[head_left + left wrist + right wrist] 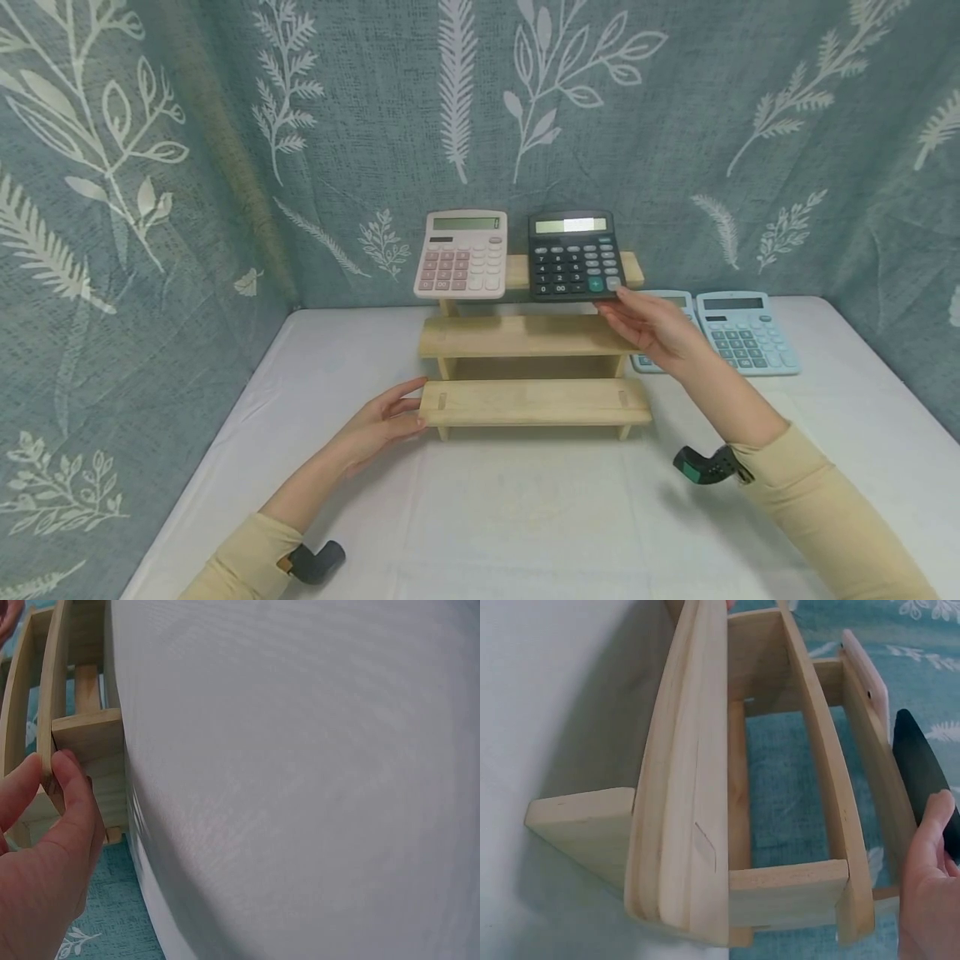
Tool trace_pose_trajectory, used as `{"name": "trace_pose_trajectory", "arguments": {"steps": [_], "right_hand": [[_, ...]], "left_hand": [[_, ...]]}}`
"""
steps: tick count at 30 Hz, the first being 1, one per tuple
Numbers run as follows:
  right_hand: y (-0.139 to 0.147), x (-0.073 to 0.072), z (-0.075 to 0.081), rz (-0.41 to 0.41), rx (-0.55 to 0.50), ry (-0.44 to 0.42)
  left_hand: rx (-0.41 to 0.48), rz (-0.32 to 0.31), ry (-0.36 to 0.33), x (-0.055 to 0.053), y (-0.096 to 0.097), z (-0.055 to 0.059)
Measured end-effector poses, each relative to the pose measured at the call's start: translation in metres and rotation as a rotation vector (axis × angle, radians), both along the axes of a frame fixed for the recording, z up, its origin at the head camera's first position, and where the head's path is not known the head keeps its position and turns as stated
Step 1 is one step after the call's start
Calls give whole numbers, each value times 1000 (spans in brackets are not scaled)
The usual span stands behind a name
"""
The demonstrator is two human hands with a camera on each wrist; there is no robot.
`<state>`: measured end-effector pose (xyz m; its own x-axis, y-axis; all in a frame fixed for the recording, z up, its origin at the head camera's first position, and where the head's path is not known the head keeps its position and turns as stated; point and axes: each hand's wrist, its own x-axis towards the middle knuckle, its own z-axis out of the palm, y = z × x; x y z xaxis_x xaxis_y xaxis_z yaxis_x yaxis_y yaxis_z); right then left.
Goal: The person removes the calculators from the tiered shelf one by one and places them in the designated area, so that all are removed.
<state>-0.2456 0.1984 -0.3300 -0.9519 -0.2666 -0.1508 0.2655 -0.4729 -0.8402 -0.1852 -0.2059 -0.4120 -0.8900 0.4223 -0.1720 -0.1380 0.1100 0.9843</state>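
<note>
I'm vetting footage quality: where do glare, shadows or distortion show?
Head view: glare on the screen of the black calculator, soft shadow beside the right sleeve; left wrist view: stand looks bowed, probably by the lens, shadow on the white cloth; right wrist view: stand bows again, broad shadow beside it.

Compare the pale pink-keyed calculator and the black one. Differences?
The pale calculator has pink and white keys; the black calculator has dark, grey and green keys.
The right grip holds the black calculator; the pale calculator is untouched.
The black calculator's display has bright glare; the pale calculator's doesn't.
Both have displays above their keys.
</note>
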Motion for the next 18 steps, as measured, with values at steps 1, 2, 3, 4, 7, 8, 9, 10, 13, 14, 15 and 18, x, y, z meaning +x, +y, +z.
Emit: {"name": "trace_pose_trajectory", "arguments": {"steps": [1,2,3,4,7,8,9,10,13,14,15,18], "right_hand": [[1,1,0,0,-8,-3],[3,2,0,0,-16,-6],[4,3,0,0,-15,-4],[5,5,-1,1,-21,-4],[10,9,-1,-2,-32,-3],[12,11,-1,-3,-36,-4],[14,12,0,-4,-39,-4],[15,13,0,-5,-43,-7],[20,17,-1,-4,-45,-10],[22,19,-1,-1,-48,-9],[24,20,-1,2,-48,-8],[29,26,-2,10,-48,-8]], "left_hand": [[-1,4,-3,0,0,0],[-1,4,-3,0,0,0],[-2,8,-6,0,0,-1],[-2,10,-8,0,0,-1],[1,16,-13,0,0,-1],[2,17,-15,0,0,-1],[2,21,-17,0,0,-1],[1,21,-15,0,0,-1],[-2,26,-15,1,1,1],[-2,23,-13,1,1,1],[-2,22,-11,2,1,2],[2,17,-10,2,2,3]]}}
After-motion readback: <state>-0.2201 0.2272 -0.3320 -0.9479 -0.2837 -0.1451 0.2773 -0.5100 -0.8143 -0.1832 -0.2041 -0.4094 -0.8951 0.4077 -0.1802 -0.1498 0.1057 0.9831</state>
